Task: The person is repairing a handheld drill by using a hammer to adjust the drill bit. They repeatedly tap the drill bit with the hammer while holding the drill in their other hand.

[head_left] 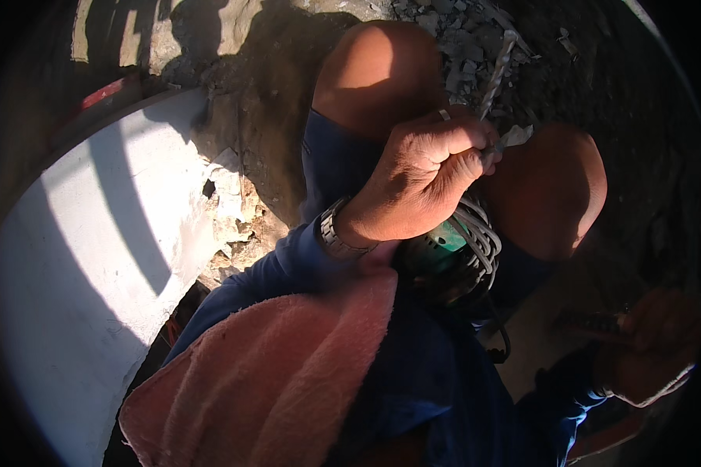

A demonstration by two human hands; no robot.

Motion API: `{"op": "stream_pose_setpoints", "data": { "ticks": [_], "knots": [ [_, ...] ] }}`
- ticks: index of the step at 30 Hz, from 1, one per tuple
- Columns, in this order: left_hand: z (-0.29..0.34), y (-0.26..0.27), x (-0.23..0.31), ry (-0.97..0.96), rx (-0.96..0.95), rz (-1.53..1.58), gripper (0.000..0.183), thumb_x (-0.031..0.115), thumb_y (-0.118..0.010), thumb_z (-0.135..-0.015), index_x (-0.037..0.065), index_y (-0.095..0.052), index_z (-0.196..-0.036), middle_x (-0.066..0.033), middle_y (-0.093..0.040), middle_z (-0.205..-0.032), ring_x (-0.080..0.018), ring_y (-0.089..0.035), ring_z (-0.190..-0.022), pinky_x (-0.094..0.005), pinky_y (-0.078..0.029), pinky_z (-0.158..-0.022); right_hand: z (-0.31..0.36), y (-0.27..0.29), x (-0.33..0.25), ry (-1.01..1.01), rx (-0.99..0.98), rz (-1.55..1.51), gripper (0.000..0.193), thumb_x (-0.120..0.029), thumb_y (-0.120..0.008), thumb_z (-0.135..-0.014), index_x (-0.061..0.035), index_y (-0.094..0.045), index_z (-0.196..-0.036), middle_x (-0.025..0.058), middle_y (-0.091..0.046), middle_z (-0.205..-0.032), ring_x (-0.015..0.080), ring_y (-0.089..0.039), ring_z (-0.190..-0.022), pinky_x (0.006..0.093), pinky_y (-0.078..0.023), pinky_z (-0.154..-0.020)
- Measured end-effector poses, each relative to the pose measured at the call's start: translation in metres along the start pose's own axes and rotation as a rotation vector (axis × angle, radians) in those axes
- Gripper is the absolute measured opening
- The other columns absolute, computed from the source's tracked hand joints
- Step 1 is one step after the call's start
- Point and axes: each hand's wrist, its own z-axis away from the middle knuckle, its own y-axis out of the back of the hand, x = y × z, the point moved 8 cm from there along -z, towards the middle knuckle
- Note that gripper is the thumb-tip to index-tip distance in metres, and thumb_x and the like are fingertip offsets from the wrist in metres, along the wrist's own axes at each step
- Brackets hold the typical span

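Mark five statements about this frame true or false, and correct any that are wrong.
1. The left hand pinches a small pale-tipped piece, with a spiral bit showing beyond the fingers. True.
2. The watch is on the right wrist. False: it is on the left wrist.
3. A grey cord is looped in a bundle beside the green tool. True.
4. The towel is bright yellow. False: it is pink.
5. The right hand is in full sun. False: it is in shadow, with a dark object at its fingers, too dim to identify.
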Motion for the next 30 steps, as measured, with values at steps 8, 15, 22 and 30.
{"op": "stream_pose_setpoints", "data": {
  "ticks": [8,15,22,30],
  "knots": [
    [0.001,0.000,0.005,-0.032,-0.071,-0.187,0.005,-0.001,-0.060,-0.097,-0.002,-0.063,-0.093,-0.0089,-0.064,-0.079,-0.0183,-0.064,-0.069,-0.0296,-0.051,-0.062,0.007,-0.038,0.016,-0.128,0.107,0.356,0.046,-0.027,-0.048,-0.106,-0.0007,-0.040,-0.143,0.0055,-0.054,-0.079,0.0075,-0.045,-0.052,0.0209,-0.036,-0.047],
    [-0.004,-0.006,0.000,-0.013,-0.062,-0.106,0.005,-0.001,-0.059,-0.096,-0.002,-0.063,-0.092,-0.0097,-0.065,-0.084,-0.0190,-0.065,-0.073,-0.0298,-0.052,-0.066,0.007,-0.021,0.015,-0.095,-0.011,0.440,0.039,-0.029,-0.052,-0.105,-0.0021,-0.043,-0.131,0.0071,-0.055,-0.073,0.0136,-0.052,-0.056,0.0290,-0.050,-0.058],
    [0.007,-0.002,-0.017,0.133,-0.008,0.154,0.011,0.003,-0.055,-0.100,-0.001,-0.063,-0.093,-0.0082,-0.067,-0.095,-0.0143,-0.065,-0.085,-0.0278,-0.052,-0.073,0.005,0.022,-0.006,-0.048,0.122,0.129,0.056,-0.027,-0.064,-0.099,0.0013,-0.042,-0.142,0.0080,-0.061,-0.079,0.0111,-0.055,-0.059,0.0248,-0.047,-0.057],
    [-0.007,-0.006,-0.016,0.145,-0.085,0.161,0.025,0.021,-0.061,-0.102,0.000,-0.067,-0.090,-0.0062,-0.064,-0.107,-0.0103,-0.061,-0.080,-0.0210,-0.048,-0.070,-0.010,-0.052,0.031,-0.123,0.246,-0.077,0.051,-0.024,-0.075,-0.092,0.0064,-0.053,-0.126,0.0066,-0.060,-0.078,0.0088,-0.055,-0.058,0.0218,-0.046,-0.053]
  ]
}}
